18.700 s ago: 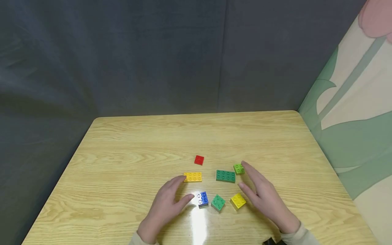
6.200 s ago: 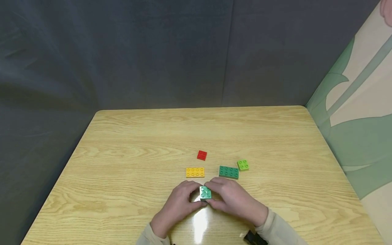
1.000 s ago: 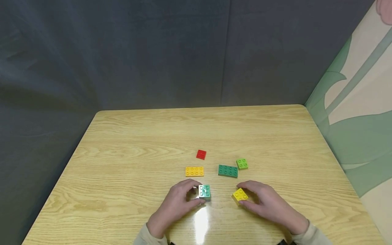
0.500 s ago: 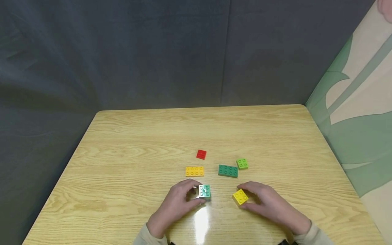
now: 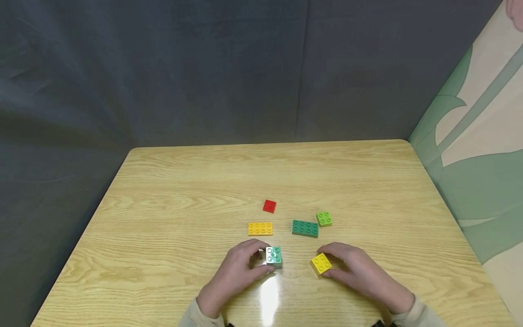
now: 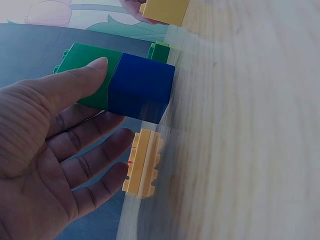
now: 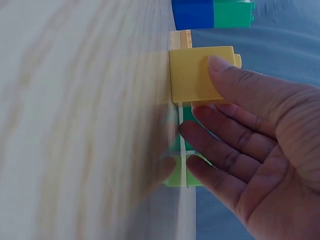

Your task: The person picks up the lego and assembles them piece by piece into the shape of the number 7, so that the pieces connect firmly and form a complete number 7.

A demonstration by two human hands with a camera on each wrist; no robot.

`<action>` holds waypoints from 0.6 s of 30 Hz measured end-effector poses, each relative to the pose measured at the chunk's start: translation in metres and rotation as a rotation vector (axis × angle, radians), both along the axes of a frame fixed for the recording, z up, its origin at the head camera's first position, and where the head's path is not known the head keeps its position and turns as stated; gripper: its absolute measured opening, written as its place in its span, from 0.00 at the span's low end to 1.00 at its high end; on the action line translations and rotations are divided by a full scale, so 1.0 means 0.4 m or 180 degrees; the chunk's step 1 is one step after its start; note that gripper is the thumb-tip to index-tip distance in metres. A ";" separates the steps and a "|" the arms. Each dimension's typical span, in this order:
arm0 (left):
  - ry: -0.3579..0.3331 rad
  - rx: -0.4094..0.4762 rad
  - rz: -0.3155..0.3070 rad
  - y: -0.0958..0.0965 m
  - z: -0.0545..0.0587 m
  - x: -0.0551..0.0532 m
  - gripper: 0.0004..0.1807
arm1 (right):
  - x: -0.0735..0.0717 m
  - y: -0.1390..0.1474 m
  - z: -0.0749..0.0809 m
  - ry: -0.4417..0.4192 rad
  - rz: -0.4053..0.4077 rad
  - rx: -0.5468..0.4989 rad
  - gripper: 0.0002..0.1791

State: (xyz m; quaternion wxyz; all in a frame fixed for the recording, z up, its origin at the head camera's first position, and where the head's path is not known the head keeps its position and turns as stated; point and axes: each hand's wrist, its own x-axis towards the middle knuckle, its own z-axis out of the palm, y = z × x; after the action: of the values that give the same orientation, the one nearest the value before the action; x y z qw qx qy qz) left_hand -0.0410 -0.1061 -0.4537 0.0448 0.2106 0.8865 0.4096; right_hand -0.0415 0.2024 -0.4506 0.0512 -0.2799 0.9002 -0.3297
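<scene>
Surface (image 5: 171,195): I read it as a clock, twelve at the far edge, six at the person's side.
Green block (image 5: 273,255): it sits in line on top of the blue block (image 6: 141,85); some twenty seconds ago the two lie apart, side by side. From what I can see, they stand on the surface near its middle, toward six.
Left hand (image 5: 234,265): at nine o'clock of the green block, its grip pinching that block between thumb and forefinger, with the other fingers loosely bent. It looks much as it does a second ago.
Right hand (image 5: 353,268): about six seconds back it is at the green block too; now it is well off toward three, its grip on the yellow block (image 5: 321,263).
Yellow block: just past three o'clock from the green block, well apart from it. In the last second the thumb slips off its near top corner to its side, so the studded top shows whole. Whether it is lifted, I can't tell.
What that means: I'd say one join is made and the yellow block is the piece in play, so far fixed to nothing.
Lying by: the orange block (image 5: 260,228) toward eleven, the red block (image 5: 269,206) at twelve, the long green block (image 5: 305,228) and lime block (image 5: 324,219) toward two.
</scene>
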 end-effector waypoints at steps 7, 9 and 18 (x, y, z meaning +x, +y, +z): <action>0.0056 0.0006 0.0007 0.000 0.002 0.002 0.19 | -0.001 -0.004 -0.001 0.0017 -0.0034 -0.0036 0.21; 0.0062 -0.0002 0.0008 0.000 0.002 0.003 0.19 | -0.001 -0.005 -0.002 0.0035 -0.0053 -0.0051 0.21; 0.0075 0.0006 -0.0002 -0.001 0.000 0.003 0.18 | -0.002 -0.010 -0.008 0.0067 -0.0115 -0.0114 0.21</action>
State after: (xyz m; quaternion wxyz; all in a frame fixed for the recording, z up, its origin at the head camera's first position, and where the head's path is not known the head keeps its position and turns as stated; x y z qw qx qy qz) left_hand -0.0399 -0.1065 -0.4536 0.0344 0.2158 0.8865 0.4079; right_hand -0.0423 0.1983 -0.4537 0.0307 -0.2679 0.8996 -0.3436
